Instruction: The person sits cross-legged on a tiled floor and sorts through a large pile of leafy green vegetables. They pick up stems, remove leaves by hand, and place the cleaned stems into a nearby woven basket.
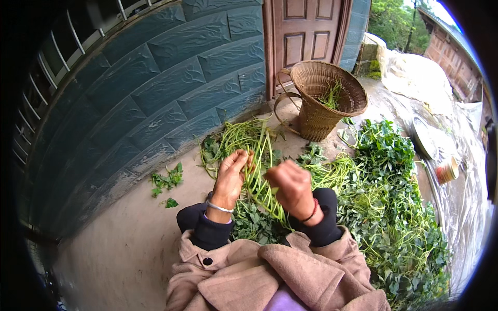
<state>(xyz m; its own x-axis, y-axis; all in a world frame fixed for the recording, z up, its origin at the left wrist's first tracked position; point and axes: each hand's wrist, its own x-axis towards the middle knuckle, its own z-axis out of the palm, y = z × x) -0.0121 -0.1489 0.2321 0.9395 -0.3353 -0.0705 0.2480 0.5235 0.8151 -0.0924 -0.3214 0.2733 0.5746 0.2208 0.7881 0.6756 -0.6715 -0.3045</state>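
Note:
Pinched between the thumb and fingers of my left hand (pixel 229 175) is a light green leafy-vegetable vine (pixel 266 206). Its stem, with many side stalks, slants down to the right between my hands. My right hand (pixel 290 188) is curled and blurred by motion just right of the vine. A bit of pale green shows at its edge, but whether the fingers grip anything is unclear. Beneath the vine lie dark green leaves (pixel 255 221). Past my left hand, a heap of long bare stalks (pixel 247 136) rests on the concrete near the wall.
A flared woven basket (pixel 319 120) with some green stalks inside stands before the brown door (pixel 307 35). Leafy vines (pixel 393 217) spread over the right side, beside plastic sheeting (pixel 463 202) and a paper-like tub (pixel 447 171). A blue tiled wall (pixel 163 89) rises at left.

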